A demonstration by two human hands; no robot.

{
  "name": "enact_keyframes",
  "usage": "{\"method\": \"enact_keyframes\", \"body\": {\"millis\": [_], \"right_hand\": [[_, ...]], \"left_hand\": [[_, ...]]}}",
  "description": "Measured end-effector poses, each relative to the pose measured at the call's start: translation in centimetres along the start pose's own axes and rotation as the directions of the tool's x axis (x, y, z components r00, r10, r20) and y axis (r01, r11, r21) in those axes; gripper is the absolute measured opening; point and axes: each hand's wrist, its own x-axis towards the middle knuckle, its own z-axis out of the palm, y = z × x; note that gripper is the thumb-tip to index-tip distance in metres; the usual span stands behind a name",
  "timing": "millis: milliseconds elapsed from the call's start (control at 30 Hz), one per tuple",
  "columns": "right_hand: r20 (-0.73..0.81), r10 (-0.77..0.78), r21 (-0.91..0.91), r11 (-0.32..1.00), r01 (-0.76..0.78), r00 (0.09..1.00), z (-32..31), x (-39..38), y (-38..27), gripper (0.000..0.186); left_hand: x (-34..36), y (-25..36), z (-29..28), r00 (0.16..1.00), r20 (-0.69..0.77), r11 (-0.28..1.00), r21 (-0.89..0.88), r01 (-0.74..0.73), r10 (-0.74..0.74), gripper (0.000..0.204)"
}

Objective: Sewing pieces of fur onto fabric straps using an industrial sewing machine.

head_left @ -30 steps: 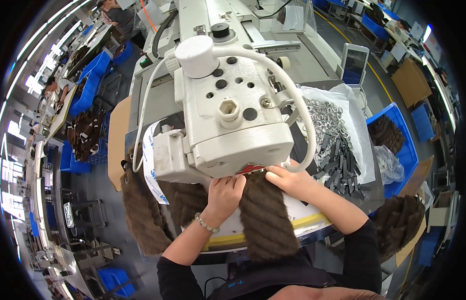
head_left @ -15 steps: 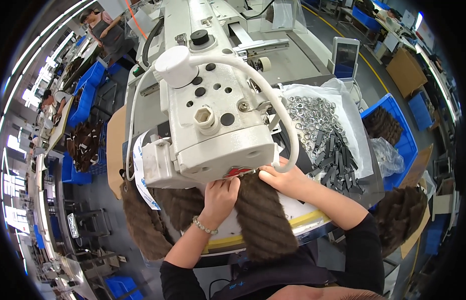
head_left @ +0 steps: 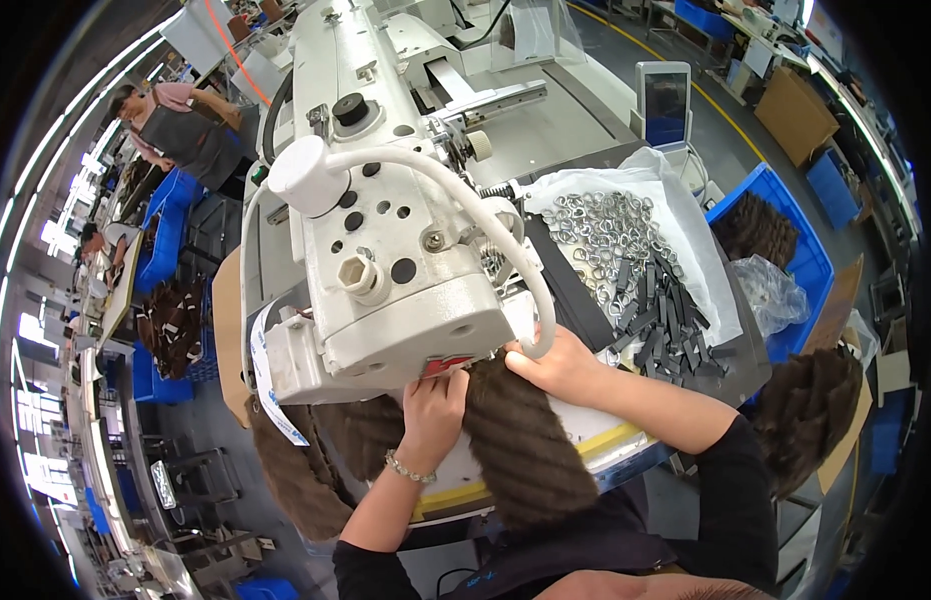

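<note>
A striped brown fur strip runs from beneath the white sewing machine head down over the table's front edge. At its upper left edge my left hand, with a beaded bracelet at the wrist, has its fingers curled closed on the fur; the fingertips are hidden below the machine. My right hand grips the strip's upper right edge, thumb on top, close to the white hose. The needle area is out of sight behind the machine head. More brown fur lies to the left of my left hand.
Metal rings and short black straps lie in heaps on white sheeting at the right. Beyond them are a blue bin with fur and a small screen. Another person stands far left.
The view has shifted, so the machine sits farther left and tilts a little. Both hands stay at the fur strip's upper end, with hardly any movement against it.
</note>
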Motion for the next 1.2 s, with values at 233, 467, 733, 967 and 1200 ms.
{"method": "enact_keyframes", "body": {"millis": [233,467,733,967,1200], "right_hand": [[0.011,0.003,-0.01,1.0,-0.003,1.0,-0.09,0.03,-0.09,0.015],[-0.016,0.028,-0.011,1.0,-0.028,0.999,0.04,0.0,-0.29,0.014],[-0.027,0.031,-0.039,0.999,-0.032,0.999,0.12,0.0,-0.18,0.013],[0.004,0.009,-0.085,0.996,-0.008,1.0,-0.14,0.27,-0.36,0.012],[0.02,0.006,-0.059,0.998,-0.005,1.0,0.35,-0.18,-0.08,0.011]], "left_hand": [[0.02,0.07,-0.02,1.0,0.003,1.0,-0.022,0.022,-0.022,0.014],[0.31,0.26,-0.41,1.0,-0.011,0.998,-0.055,0.023,-0.023,0.003],[-0.06,0.1,-0.08,1.0,0.005,0.999,-0.017,0.031,-0.031,0.013],[0.05,-0.04,-0.39,1.0,-0.009,0.998,-0.063,0.019,-0.019,0.006],[-0.27,-0.01,0.12,1.0,0.005,1.0,0.018,0.015,-0.015,0.007]]}}
